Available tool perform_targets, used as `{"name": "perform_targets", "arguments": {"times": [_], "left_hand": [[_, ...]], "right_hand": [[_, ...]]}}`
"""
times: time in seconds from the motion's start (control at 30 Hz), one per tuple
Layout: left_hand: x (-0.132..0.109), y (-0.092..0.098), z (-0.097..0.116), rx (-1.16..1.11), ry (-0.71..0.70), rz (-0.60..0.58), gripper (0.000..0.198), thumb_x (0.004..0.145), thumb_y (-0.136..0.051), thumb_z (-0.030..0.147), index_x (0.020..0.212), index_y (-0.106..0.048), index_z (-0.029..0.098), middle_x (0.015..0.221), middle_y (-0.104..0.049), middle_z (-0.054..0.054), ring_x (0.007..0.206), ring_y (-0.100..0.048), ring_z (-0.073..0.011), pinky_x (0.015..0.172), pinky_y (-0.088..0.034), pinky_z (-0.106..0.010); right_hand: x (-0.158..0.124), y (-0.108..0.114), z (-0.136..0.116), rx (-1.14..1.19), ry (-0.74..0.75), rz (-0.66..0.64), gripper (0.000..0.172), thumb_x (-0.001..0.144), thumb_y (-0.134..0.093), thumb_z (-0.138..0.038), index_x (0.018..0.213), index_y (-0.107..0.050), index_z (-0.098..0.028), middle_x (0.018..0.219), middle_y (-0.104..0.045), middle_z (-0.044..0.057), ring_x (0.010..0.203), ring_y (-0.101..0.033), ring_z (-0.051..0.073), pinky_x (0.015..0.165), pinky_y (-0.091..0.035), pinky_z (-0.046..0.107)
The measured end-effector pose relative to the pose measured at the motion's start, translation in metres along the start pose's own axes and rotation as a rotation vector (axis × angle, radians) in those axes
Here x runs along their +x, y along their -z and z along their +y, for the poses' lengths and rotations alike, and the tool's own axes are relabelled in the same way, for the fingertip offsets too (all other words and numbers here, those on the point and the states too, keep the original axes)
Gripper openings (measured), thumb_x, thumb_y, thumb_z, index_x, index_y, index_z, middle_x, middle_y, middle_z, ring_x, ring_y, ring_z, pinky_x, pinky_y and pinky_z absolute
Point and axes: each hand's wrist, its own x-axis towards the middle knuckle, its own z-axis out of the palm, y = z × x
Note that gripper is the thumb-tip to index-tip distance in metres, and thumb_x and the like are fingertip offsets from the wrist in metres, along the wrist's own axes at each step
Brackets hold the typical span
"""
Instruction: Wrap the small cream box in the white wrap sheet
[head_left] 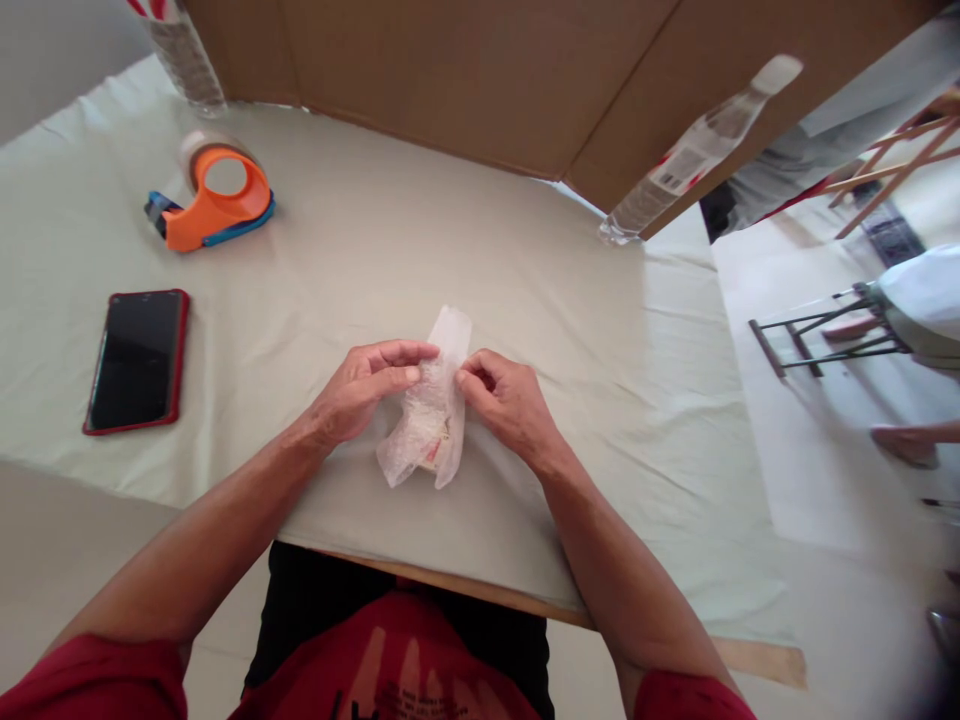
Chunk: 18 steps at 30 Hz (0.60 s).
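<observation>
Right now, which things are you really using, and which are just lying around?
In use:
- bubble wrap, pinched by the left hand and the right hand

Lying about:
- tape dispenser
- phone
- bottle behind the dispenser
- bottle at the box corner
- cardboard box

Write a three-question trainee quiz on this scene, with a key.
1. True or false: the left hand and right hand both pinch the wrap.
2. Which lies on the cloth left of the hands: A scissors, B phone, C cup?
3. Fill in: the tape dispenser is mainly ____.
Key: 1 true; 2 B; 3 orange.
</observation>
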Motion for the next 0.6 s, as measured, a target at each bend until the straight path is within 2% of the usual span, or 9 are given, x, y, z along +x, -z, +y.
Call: {"name": "perform_targets", "arguments": {"times": [0.07, 0.13, 0.27, 0.3, 0.37, 0.47, 0.53, 0.6], "left_hand": [[0.0, 0.0, 0.001, 0.002, -0.037, 0.035, 0.038, 0.075, -0.078, 0.036, 0.108, -0.077, 0.017, 0.109, -0.075, -0.01, 0.103, -0.067, -0.0256, 0.093, -0.051, -0.038], [0.0, 0.0, 0.001, 0.015, -0.054, 0.043, 0.039, 0.076, -0.077, 0.036, 0.11, -0.076, 0.017, 0.111, -0.075, -0.011, 0.106, -0.067, -0.0264, 0.094, -0.051, -0.038], [-0.001, -0.001, -0.001, 0.021, -0.043, -0.046, 0.044, 0.077, -0.076, 0.036, 0.117, -0.073, 0.019, 0.114, -0.074, -0.011, 0.11, -0.066, -0.0277, 0.096, -0.05, -0.04], [-0.001, -0.001, -0.001, 0.016, -0.041, -0.063, 0.044, 0.077, -0.076, 0.036, 0.118, -0.073, 0.019, 0.114, -0.074, -0.011, 0.111, -0.066, -0.0278, 0.096, -0.05, -0.039], [0.0, -0.001, 0.0, 0.012, -0.044, -0.06, 0.044, 0.076, -0.077, 0.035, 0.117, -0.074, 0.019, 0.114, -0.074, -0.01, 0.111, -0.066, -0.0271, 0.096, -0.05, -0.038], [0.002, 0.001, 0.002, 0.009, -0.06, 0.018, 0.041, 0.074, -0.076, 0.035, 0.111, -0.075, 0.019, 0.112, -0.074, -0.009, 0.106, -0.066, -0.0249, 0.093, -0.051, -0.036], [0.005, 0.003, 0.003, 0.043, -0.084, 0.105, 0.04, 0.074, -0.074, 0.036, 0.11, -0.074, 0.017, 0.111, -0.073, -0.01, 0.105, -0.066, -0.0242, 0.092, -0.051, -0.035], [0.006, 0.005, 0.004, 0.168, -0.119, 0.203, 0.043, 0.076, -0.071, 0.038, 0.113, -0.071, 0.016, 0.112, -0.072, -0.01, 0.105, -0.064, -0.024, 0.091, -0.05, -0.035]], "right_hand": [[0.003, 0.003, 0.004, 0.106, -0.014, 0.051, 0.02, 0.088, -0.057, -0.031, 0.07, -0.057, -0.021, 0.066, -0.06, -0.002, 0.061, -0.052, 0.013, 0.06, -0.039, 0.028], [0.004, 0.004, 0.005, 0.179, -0.025, 0.076, 0.023, 0.088, -0.061, -0.039, 0.074, -0.06, -0.021, 0.073, -0.064, 0.0, 0.067, -0.056, 0.014, 0.062, -0.042, 0.029], [0.003, -0.001, 0.003, 0.197, -0.011, 0.01, 0.038, 0.08, -0.071, -0.054, 0.101, -0.067, -0.022, 0.1, -0.071, 0.005, 0.083, -0.063, 0.018, 0.069, -0.047, 0.03], [0.003, -0.003, 0.003, 0.185, -0.012, -0.005, 0.041, 0.079, -0.073, -0.054, 0.104, -0.067, -0.022, 0.101, -0.072, 0.005, 0.083, -0.063, 0.018, 0.07, -0.047, 0.03], [0.002, -0.007, 0.005, 0.176, -0.026, -0.003, 0.036, 0.08, -0.072, -0.051, 0.101, -0.068, -0.022, 0.093, -0.072, 0.003, 0.079, -0.062, 0.017, 0.069, -0.047, 0.029], [0.005, -0.008, 0.012, 0.302, -0.044, 0.057, 0.026, 0.086, -0.064, -0.046, 0.086, -0.069, -0.02, 0.083, -0.07, 0.002, 0.073, -0.061, 0.016, 0.069, -0.047, 0.029], [0.009, -0.007, 0.018, 0.449, -0.079, 0.117, 0.027, 0.087, -0.061, -0.046, 0.083, -0.068, -0.02, 0.083, -0.071, 0.003, 0.071, -0.062, 0.015, 0.069, -0.05, 0.03], [0.013, -0.007, 0.023, 0.568, -0.141, 0.173, 0.03, 0.084, -0.064, -0.049, 0.083, -0.067, -0.02, 0.082, -0.072, 0.003, 0.065, -0.062, 0.014, 0.065, -0.051, 0.029]]}}
